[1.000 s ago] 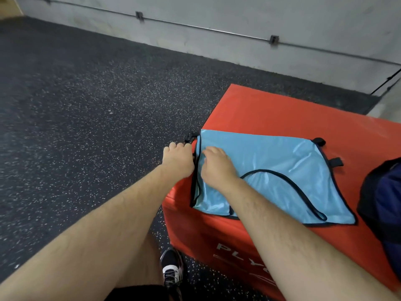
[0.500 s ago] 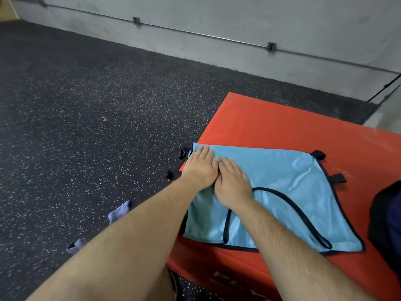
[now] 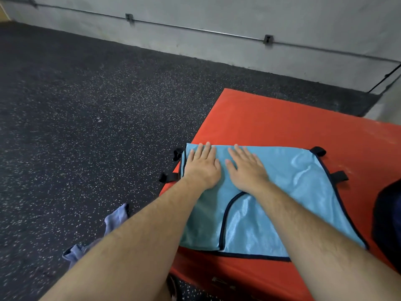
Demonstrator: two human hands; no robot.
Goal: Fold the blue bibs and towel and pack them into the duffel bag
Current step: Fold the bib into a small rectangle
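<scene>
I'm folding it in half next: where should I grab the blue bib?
Probably the right edge, coming from the right: the blue bib lies flat on the red box, but its black strap tabs stick out there, easy to pinch.

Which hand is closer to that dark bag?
Right. The right hand lies flat on the bib, nearer the dark bag; the left hand is farther, at its left edge.

Speckled black floor (image 3: 91, 109), grey wall (image 3: 238, 16), wall pipe (image 3: 195, 29)
</scene>
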